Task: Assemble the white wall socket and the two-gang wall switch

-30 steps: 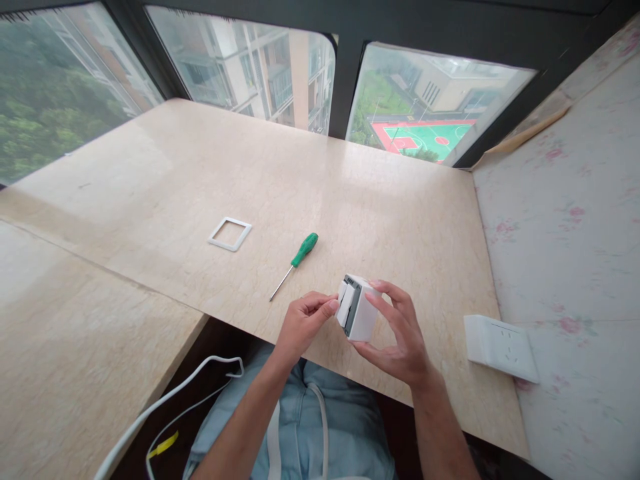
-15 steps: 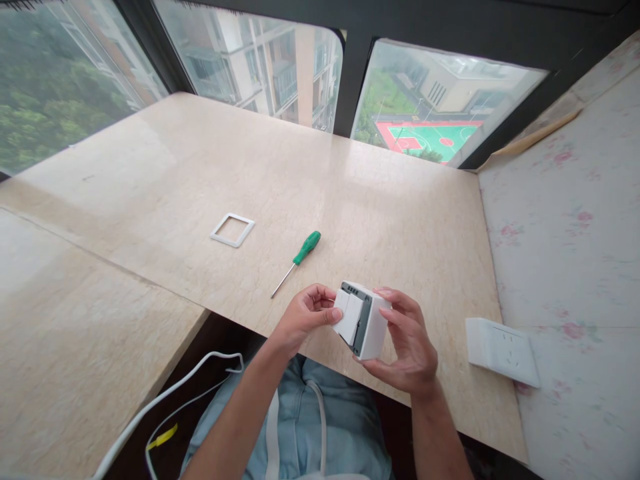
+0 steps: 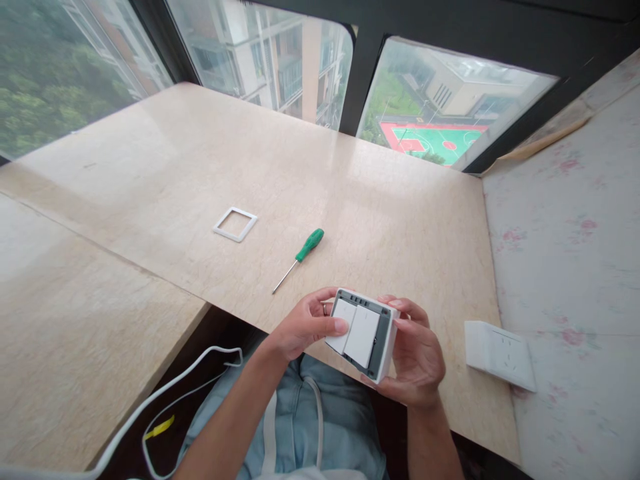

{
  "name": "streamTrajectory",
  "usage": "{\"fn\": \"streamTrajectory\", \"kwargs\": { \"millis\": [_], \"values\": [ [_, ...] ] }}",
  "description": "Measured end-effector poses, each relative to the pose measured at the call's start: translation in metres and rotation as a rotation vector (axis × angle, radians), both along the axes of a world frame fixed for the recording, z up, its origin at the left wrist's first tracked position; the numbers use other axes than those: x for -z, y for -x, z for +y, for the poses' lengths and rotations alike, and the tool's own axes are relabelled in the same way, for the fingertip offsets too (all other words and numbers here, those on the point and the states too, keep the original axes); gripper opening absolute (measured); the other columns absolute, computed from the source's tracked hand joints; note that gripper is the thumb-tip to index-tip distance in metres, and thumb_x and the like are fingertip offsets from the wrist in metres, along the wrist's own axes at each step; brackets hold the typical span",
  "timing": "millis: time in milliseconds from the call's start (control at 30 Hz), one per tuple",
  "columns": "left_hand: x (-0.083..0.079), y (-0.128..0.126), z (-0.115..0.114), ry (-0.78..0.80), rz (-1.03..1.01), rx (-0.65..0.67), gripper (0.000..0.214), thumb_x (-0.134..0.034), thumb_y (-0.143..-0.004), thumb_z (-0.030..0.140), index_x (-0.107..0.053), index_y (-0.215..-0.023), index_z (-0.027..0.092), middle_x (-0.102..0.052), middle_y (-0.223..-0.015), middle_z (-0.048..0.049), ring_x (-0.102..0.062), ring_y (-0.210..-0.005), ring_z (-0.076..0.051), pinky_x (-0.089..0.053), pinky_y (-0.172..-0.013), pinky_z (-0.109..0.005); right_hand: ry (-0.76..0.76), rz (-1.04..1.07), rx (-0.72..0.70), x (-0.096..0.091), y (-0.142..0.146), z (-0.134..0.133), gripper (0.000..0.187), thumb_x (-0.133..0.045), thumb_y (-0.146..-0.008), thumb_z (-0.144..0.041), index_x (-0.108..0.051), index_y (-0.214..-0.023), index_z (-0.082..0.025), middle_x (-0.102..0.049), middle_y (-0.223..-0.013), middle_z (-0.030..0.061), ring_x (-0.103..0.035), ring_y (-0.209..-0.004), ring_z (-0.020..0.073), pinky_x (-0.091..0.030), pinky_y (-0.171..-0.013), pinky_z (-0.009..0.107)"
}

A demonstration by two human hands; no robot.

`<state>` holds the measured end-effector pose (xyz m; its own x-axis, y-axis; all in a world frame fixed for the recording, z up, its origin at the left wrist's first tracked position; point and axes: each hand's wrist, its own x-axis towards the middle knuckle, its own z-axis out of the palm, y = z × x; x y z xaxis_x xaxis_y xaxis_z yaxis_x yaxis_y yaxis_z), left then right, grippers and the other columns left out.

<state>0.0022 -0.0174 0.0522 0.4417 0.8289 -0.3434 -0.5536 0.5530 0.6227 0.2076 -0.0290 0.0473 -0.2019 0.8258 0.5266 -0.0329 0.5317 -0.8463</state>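
Note:
Between my two hands is a light switch (image 3: 362,335) with two white rockers in a grey frame, seated in a white box. Its face tilts up towards me. My left hand (image 3: 311,323) is closed on its left side, thumb resting on the left rocker and fingers behind. Wrapped round the right side and lower corner of the box is my right hand (image 3: 416,350). Beyond my hands a screwdriver (image 3: 309,245) with a green handle lies on the stone ledge. Left of it lies a thin white square cover frame (image 3: 236,225).
A white wall socket (image 3: 500,355) sits on a box at the right, against the flowered wallpaper (image 3: 565,267). Windows (image 3: 260,60) line the far edge of the ledge (image 3: 150,160). White cable (image 3: 175,380) with a yellow tag (image 3: 160,427) hangs at lower left.
The switch has turned so that its face points more towards me, and it sits slightly lower. My left thumb still presses on the rocker. The whole view has shifted slightly.

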Motion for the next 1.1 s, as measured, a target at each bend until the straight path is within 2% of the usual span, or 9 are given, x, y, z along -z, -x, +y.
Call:
{"fn": "streamTrajectory", "kwargs": {
  "millis": [300, 567, 800, 900, 1000, 1100],
  "values": [
    [-0.011, -0.005, -0.003, -0.036, 0.078, -0.008, 0.058, -0.092, -0.066, 0.033, -0.066, -0.114, 0.014, -0.075, -0.092, -0.007, -0.068, -0.08, -0.016, -0.05, -0.073, -0.025, 0.094, 0.097, -0.012, 0.005, -0.002, 0.001, 0.079, -0.091, -0.063, -0.02, -0.06, -0.135, -0.032, -0.049, -0.133, 0.0082, -0.054, -0.128, 0.0323, -0.051, -0.108, 0.053],
    [-0.005, -0.01, -0.006, -0.023, 0.142, -0.026, 0.059, -0.088, -0.071, 0.038, -0.06, -0.118, 0.015, -0.073, -0.101, -0.0084, -0.067, -0.086, -0.017, -0.049, -0.075, -0.026, 0.266, 0.164, -0.045, 0.022, -0.01, -0.003, 0.081, -0.092, -0.065, -0.021, -0.058, -0.139, -0.031, -0.048, -0.144, 0.0078, -0.053, -0.134, 0.031, -0.055, -0.103, 0.042],
    [-0.007, -0.016, -0.008, -0.014, 0.163, -0.066, 0.061, -0.083, -0.076, 0.045, -0.059, -0.125, 0.017, -0.072, -0.107, -0.0089, -0.068, -0.096, -0.021, -0.049, -0.08, -0.029, 0.29, 0.157, -0.021, 0.025, -0.01, -0.001, 0.079, -0.091, -0.066, -0.023, -0.059, -0.137, -0.035, -0.05, -0.15, 0.0071, -0.054, -0.136, 0.0327, -0.057, -0.1, 0.045],
    [-0.006, -0.016, -0.009, -0.013, 0.188, -0.088, 0.069, -0.084, -0.075, 0.047, -0.057, -0.131, 0.017, -0.071, -0.107, -0.0082, -0.067, -0.095, -0.02, -0.049, -0.08, -0.028, 0.306, 0.141, -0.013, 0.027, -0.011, -0.001, 0.078, -0.091, -0.067, -0.026, -0.059, -0.137, -0.035, -0.049, -0.151, 0.0076, -0.054, -0.136, 0.0333, -0.057, -0.1, 0.046],
    [-0.004, -0.015, -0.01, -0.005, 0.227, -0.129, 0.085, -0.085, -0.074, 0.047, -0.047, -0.144, 0.02, -0.071, -0.106, -0.0064, -0.067, -0.092, -0.018, -0.049, -0.08, -0.029, 0.325, 0.123, -0.02, 0.03, -0.011, -0.001, 0.077, -0.09, -0.069, -0.026, -0.058, -0.138, -0.035, -0.047, -0.152, 0.0075, -0.052, -0.138, 0.0331, -0.057, -0.101, 0.046],
    [-0.002, -0.014, -0.011, -0.032, 0.256, -0.144, 0.087, -0.085, -0.075, 0.047, -0.045, -0.147, 0.02, -0.071, -0.106, -0.0066, -0.066, -0.092, -0.018, -0.049, -0.081, -0.029, 0.339, 0.111, -0.044, 0.032, -0.011, -0.002, 0.079, -0.091, -0.068, -0.025, -0.057, -0.139, -0.035, -0.047, -0.152, 0.0076, -0.051, -0.139, 0.033, -0.056, -0.102, 0.046]
  ]
}}
